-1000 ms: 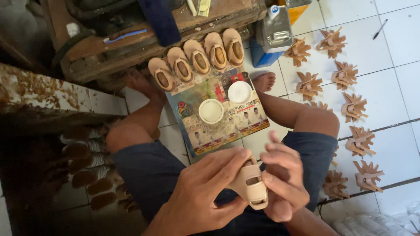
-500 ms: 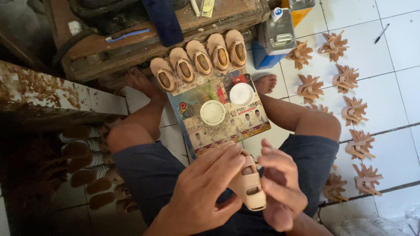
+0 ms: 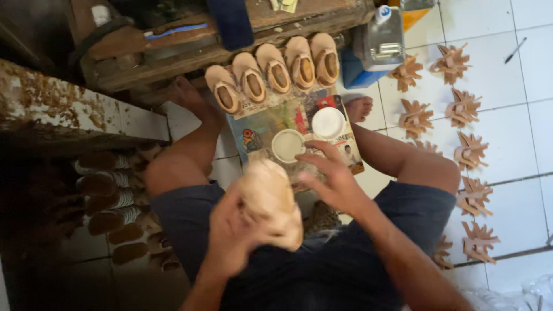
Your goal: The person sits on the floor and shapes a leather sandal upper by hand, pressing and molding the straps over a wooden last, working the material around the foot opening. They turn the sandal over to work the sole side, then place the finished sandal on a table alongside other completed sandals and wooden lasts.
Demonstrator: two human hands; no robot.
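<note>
I sit on the floor with a printed board (image 3: 262, 129) across my legs. My left hand (image 3: 230, 242) grips a small tan sandal (image 3: 271, 198), sole up and blurred, over my lap. My right hand (image 3: 331, 175) has its fingers spread and reaches toward a round open tub of pale paste (image 3: 287, 145) on the board. The tub's white lid (image 3: 328, 123) lies beside it. Several finished tan sandals (image 3: 275, 74) stand in a row along the board's far edge.
A wooden bench (image 3: 173, 43) and a clear jug (image 3: 380, 40) stand beyond the board. Fan-shaped stacks of brown cut pieces (image 3: 464, 109) dot the white tiles at right. More soles (image 3: 109, 196) lie in shadow at left, under a stained ledge (image 3: 57, 109).
Both hands held the sandal before. Now my right hand has let go and moved forward to the paste tub, while my left hand has turned the sandal sole up.
</note>
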